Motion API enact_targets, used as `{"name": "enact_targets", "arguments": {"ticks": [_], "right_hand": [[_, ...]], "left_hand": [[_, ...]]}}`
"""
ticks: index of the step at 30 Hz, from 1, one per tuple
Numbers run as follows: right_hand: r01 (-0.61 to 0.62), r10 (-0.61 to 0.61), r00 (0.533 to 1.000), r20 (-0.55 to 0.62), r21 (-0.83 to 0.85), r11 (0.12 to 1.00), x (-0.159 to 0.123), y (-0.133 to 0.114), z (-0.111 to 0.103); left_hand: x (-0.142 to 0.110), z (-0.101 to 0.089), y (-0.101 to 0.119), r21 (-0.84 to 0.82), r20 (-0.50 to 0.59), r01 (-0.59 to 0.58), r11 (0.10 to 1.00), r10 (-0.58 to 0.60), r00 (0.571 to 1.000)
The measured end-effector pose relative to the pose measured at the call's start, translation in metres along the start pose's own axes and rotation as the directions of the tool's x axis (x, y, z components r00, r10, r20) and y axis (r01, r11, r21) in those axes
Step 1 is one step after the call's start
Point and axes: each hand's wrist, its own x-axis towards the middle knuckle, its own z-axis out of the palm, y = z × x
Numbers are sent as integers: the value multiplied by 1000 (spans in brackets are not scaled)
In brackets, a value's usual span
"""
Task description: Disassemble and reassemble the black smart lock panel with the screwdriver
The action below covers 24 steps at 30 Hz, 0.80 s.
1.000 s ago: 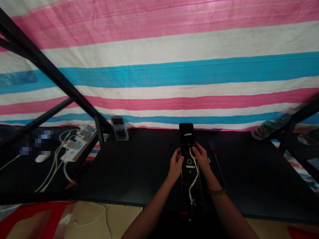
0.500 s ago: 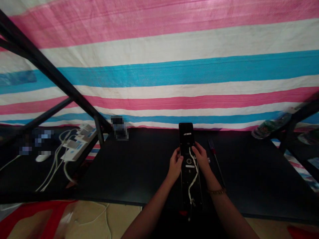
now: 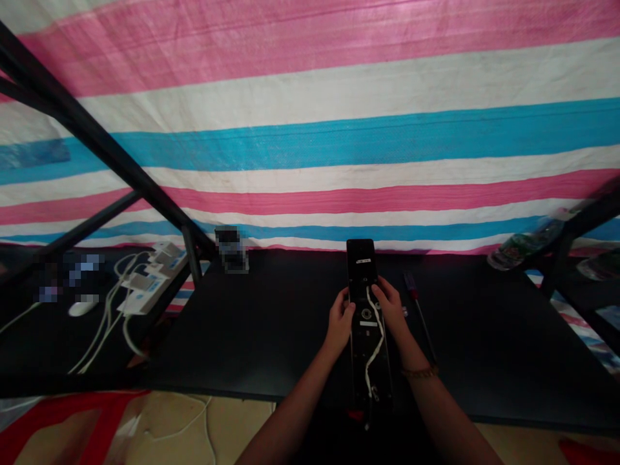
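Long black panel (image 3: 369, 323) lies lengthwise on the black bench (image 3: 271, 336), near end overhanging the front edge, far end just short of the striped tarp (image 3: 310, 129); white cable (image 3: 376, 336) snakes down its middle. Left hand (image 3: 340, 320) grips the panel's left edge, fingers curled on it; right hand (image 3: 390, 310) sits on the right edge, fingertips touching the cable's upper end, whether pinched on it I cannot tell. Screwdriver (image 3: 416, 300) lies just right of the right hand, apart from it. Bench surface open to the left of the panel; narrower open strip right of the screwdriver. Black frame post (image 3: 192, 258) at the bench's left corner; power strips (image 3: 145, 284) with white leads beyond it on the next surface.
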Motion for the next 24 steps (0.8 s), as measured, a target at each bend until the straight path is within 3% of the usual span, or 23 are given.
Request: {"name": "enact_targets", "arguments": {"ticks": [12, 16, 18, 20, 22, 24], "right_hand": [[15, -15, 1000, 1, -62, 998, -1, -7, 3], [69, -84, 995, -50, -247, 966, 0, -22, -9], [63, -139, 978, -156, -415, 908, 3, -31, -30], [-16, -156, 964, -217, -628, 778, 5, -37, -58], [-130, -73, 973, -221, -775, 619, 3, -38, -87], [-236, 43, 967, -251, -822, 519, -3, -33, -110]], "left_hand": [[0, 1, 2, -5, -12, -5, 1000, 5, 1000], [-1, 0, 2, -3, -10, 0, 1000, 0, 1000], [0, 0, 1, -1, -4, 5, 1000, -5, 1000], [0, -1, 0, 0, 2, 10, 1000, -10, 1000], [1, -2, -1, -1, 6, 17, 1000, -17, 1000], [1, -2, -1, -5, 8, 24, 1000, -23, 1000]]}}
